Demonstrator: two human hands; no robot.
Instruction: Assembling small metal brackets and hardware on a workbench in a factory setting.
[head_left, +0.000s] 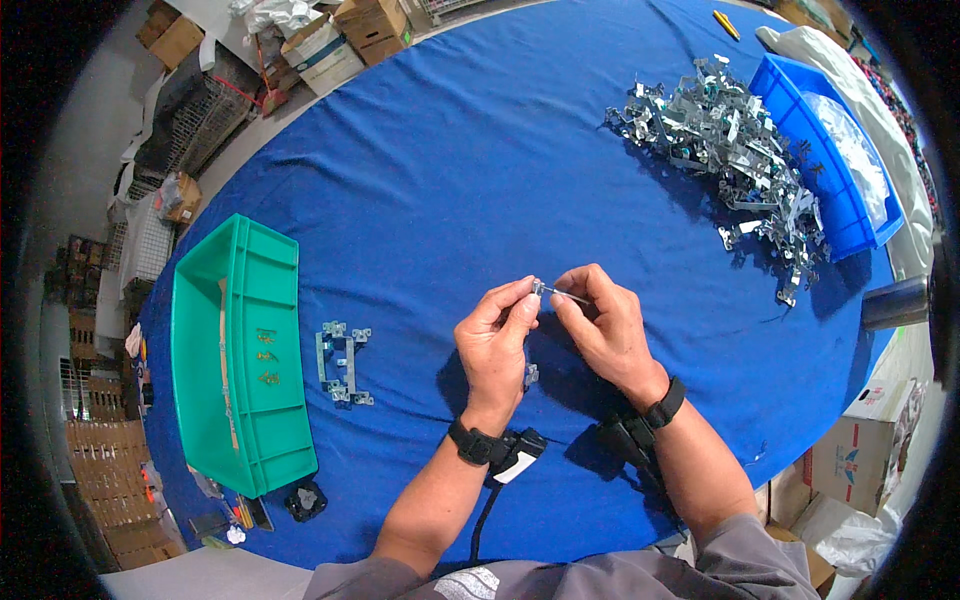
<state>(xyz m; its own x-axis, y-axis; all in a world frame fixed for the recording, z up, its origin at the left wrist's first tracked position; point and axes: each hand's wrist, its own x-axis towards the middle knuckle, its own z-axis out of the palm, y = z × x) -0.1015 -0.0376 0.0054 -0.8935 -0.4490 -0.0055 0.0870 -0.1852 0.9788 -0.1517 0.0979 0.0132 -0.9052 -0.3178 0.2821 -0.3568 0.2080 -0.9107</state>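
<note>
My left hand is closed on a small silvery metal bracket. One end of it shows at the fingertips, and a bit of metal also sticks out below the palm. My right hand pinches a thin metal piece that meets the bracket's upper end; whether the two are joined I cannot tell. Both hands are above the blue cloth, fingertips almost touching. To their left, a pair of metal brackets lies on the cloth, side by side, beside a green plastic bin.
A heap of metal brackets covers the far right of the blue tablecloth. Behind it stands a blue bin with a white bag inside. A yellow tool lies at the far edge. Cardboard boxes surround the table.
</note>
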